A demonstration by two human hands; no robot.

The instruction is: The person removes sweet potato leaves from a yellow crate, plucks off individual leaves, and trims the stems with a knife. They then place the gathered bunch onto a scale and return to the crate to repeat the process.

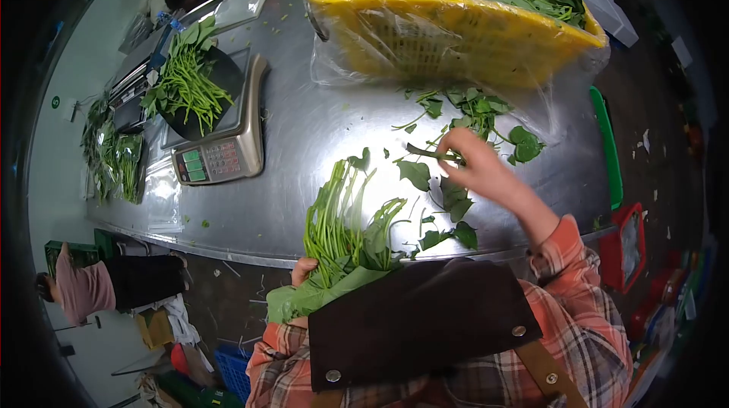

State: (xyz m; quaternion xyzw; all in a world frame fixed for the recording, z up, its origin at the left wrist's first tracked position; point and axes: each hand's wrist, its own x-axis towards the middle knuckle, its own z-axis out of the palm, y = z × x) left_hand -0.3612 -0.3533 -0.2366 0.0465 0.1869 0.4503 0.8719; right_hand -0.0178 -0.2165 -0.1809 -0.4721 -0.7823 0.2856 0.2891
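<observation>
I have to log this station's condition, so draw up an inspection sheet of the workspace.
Surface: shiny metal table, littered with leaf scraps.
Job's things: bunch of long green stems at the near edge; yellow plastic basket of leafy greens, wrapped in clear plastic; silver digital scale bearing leafy green stems.
Clutter: loose green leaves beside the bunch and below the basket.
Hands: left hand grips the bunch, partly hidden; right hand pinches a dark green stem.
Cables: nothing seen.
Surroundings: person in pink top beyond the table; scraps on the floor.
</observation>
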